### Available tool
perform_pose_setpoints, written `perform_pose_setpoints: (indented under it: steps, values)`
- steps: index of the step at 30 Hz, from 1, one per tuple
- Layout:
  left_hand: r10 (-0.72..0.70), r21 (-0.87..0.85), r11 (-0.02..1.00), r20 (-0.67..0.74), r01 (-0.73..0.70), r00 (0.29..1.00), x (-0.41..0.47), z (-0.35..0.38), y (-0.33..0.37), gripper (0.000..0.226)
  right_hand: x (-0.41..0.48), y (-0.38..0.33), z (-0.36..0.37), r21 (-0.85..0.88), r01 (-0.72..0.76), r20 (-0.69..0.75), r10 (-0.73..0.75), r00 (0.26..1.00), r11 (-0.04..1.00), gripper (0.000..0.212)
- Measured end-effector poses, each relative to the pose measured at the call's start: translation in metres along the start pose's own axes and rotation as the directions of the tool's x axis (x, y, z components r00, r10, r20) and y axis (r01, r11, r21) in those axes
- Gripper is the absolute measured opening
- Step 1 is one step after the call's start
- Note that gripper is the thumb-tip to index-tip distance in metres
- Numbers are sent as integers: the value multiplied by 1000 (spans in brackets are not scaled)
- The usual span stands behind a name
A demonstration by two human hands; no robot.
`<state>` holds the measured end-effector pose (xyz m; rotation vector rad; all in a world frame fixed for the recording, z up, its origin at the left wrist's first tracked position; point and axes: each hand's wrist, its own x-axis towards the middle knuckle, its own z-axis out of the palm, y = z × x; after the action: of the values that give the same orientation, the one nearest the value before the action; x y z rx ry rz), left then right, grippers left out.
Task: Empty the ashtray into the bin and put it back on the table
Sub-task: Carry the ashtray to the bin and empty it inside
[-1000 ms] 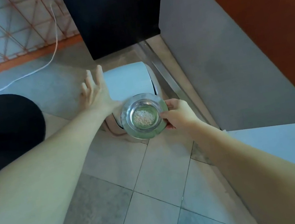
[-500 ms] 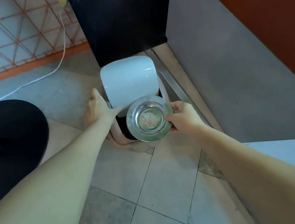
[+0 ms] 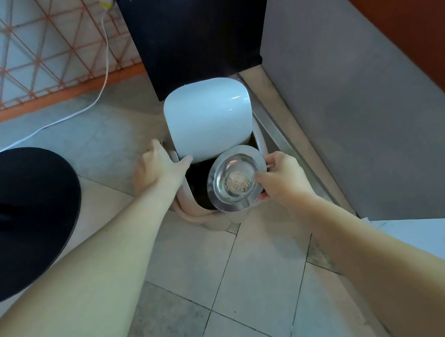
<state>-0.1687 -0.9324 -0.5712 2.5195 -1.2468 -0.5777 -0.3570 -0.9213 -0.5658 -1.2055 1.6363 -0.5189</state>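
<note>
A round metal ashtray [image 3: 231, 168] with pale ash in its middle hangs level over the dark mouth of the bin [image 3: 198, 183]. My right hand [image 3: 283, 176] grips the ashtray by its right rim. The small pale bin stands on the tiled floor, and its white lid [image 3: 208, 120] is raised. My left hand [image 3: 156, 169] holds the lid's lower left edge, thumb against it.
A black cabinet [image 3: 198, 21] stands right behind the bin. A grey wall [image 3: 367, 101] and a metal floor track run along the right. A black rounded object [image 3: 13, 217] lies on the floor at left. A white cable [image 3: 64, 119] crosses the floor before an orange lattice.
The bin lid has swung up from nearly closed to open under my left hand. My right hand has carried the ashtray over the opening, still level.
</note>
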Motion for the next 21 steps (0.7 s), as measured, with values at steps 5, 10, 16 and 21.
perform_pose_setpoints:
  steps: [5,10,16,21]
  values:
    - [-24,-37,999,18,24,1000,-1,1,3,53,9,-12,16,29,-32,28,32,999,999,12]
    - [-6,-54,999,38,8,999,3,5,-1,48,20,-12,38,-270,138,60,-127,990,953,10]
    - [35,-20,999,11,-35,999,6,6,-2,57,31,-4,49,-780,534,392,-409,824,328,26]
    - [53,-18,998,11,-53,999,6,7,-3,58,38,-4,43,-800,566,452,-419,787,199,29]
